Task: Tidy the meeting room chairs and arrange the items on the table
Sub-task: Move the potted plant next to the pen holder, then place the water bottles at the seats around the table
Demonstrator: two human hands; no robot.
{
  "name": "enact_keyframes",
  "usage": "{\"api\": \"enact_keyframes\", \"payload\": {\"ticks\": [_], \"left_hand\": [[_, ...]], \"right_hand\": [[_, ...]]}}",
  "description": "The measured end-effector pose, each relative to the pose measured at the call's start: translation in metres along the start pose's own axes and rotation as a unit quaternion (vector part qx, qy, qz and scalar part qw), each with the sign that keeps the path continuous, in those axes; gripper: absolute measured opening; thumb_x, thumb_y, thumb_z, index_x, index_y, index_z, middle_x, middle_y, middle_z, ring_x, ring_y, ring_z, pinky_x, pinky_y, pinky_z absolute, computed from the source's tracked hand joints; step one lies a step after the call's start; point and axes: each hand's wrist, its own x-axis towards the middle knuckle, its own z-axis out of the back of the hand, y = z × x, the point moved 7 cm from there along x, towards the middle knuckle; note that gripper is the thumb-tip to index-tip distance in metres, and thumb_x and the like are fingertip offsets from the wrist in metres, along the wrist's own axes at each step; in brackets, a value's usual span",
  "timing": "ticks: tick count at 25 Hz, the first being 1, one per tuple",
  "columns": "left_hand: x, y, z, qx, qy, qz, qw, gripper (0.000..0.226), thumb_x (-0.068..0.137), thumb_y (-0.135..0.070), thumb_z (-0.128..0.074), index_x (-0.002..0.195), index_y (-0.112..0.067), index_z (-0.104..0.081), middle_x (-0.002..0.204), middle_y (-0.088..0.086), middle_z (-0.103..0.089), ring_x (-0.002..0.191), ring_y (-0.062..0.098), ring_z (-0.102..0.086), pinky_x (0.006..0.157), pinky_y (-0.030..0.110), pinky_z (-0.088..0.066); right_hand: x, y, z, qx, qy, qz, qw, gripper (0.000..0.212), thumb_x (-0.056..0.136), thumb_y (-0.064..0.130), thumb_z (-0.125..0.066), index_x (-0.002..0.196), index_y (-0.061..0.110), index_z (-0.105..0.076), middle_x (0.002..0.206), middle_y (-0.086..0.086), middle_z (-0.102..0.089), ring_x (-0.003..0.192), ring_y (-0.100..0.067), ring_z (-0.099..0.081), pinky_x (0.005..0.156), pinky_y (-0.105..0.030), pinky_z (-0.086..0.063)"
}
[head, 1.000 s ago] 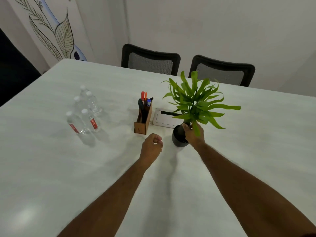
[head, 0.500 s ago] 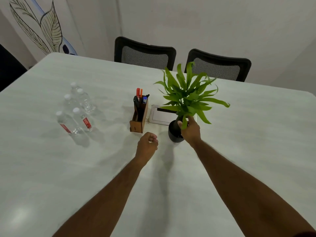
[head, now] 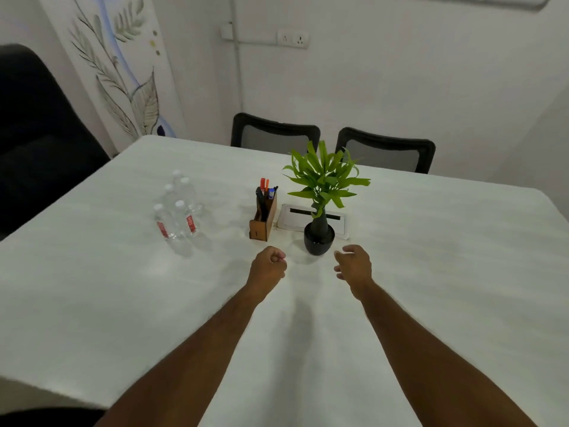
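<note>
A green plant in a black pot (head: 319, 238) stands upright on the white table (head: 431, 272), in front of a white cable box (head: 295, 218). Left of it is a wooden pen holder (head: 263, 221) with several pens. Several clear water bottles (head: 177, 211) stand in a group further left. My right hand (head: 352, 266) hovers just right of and nearer than the pot, fingers apart, holding nothing. My left hand (head: 268, 268) is a loose fist just left of the pot, empty. Two black mesh chairs (head: 274, 135) (head: 386, 152) are tucked in at the far edge.
A dark chair back (head: 34, 134) stands at the table's left side. A leaf mural panel (head: 123, 66) and wall sockets (head: 292, 40) are on the far wall. Bare table surface stretches to the right and toward me.
My right hand has let go of the plant pot and pulled back toward me. The pot now stands alone. The view has tilted up, showing more of the wall.
</note>
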Motion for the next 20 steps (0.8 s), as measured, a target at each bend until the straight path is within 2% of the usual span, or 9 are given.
{"api": "enact_keyframes", "payload": {"ticks": [4, 9, 14, 20], "left_hand": [[-0.078, -0.002, 0.036, -0.004, -0.028, -0.015, 0.999, 0.011, 0.091, -0.009, -0.056, 0.101, -0.011, -0.058, 0.1, 0.012, -0.064, 0.075, 0.018, -0.063, 0.058, 0.019, -0.044], [-0.142, -0.001, 0.084, 0.013, -0.076, -0.024, 0.997, 0.011, 0.09, -0.007, -0.056, 0.099, -0.012, -0.058, 0.099, 0.011, -0.065, 0.075, 0.018, -0.063, 0.054, 0.019, -0.042], [-0.148, -0.009, 0.122, 0.023, -0.123, -0.045, 0.991, 0.007, 0.088, -0.007, -0.055, 0.091, -0.012, -0.058, 0.092, 0.007, -0.064, 0.07, 0.019, -0.064, 0.051, 0.019, -0.039], [-0.086, 0.005, 0.167, 0.012, -0.163, -0.054, 0.985, 0.008, 0.086, -0.009, -0.054, 0.082, -0.014, -0.059, 0.086, 0.002, -0.063, 0.065, 0.019, -0.064, 0.052, 0.02, -0.043]], "right_hand": [[-0.06, -0.006, 0.0, 0.006, 0.052, 0.01, 0.999, 0.017, 0.09, 0.017, -0.06, 0.103, 0.006, -0.06, 0.094, -0.012, -0.066, 0.073, -0.022, -0.064, 0.065, -0.033, -0.056], [-0.124, -0.001, -0.015, 0.022, 0.116, 0.021, 0.993, 0.006, 0.09, 0.015, -0.06, 0.087, 0.01, -0.062, 0.09, -0.012, -0.067, 0.079, -0.024, -0.066, 0.077, -0.038, -0.058], [-0.142, 0.028, -0.049, -0.003, 0.162, 0.052, 0.985, 0.006, 0.091, 0.015, -0.059, 0.087, 0.012, -0.063, 0.089, -0.009, -0.067, 0.079, -0.022, -0.066, 0.075, -0.037, -0.058], [-0.116, 0.055, -0.13, -0.054, 0.204, 0.079, 0.974, 0.007, 0.09, 0.014, -0.059, 0.086, 0.012, -0.065, 0.085, -0.007, -0.066, 0.073, -0.02, -0.064, 0.071, -0.033, -0.056]]}}
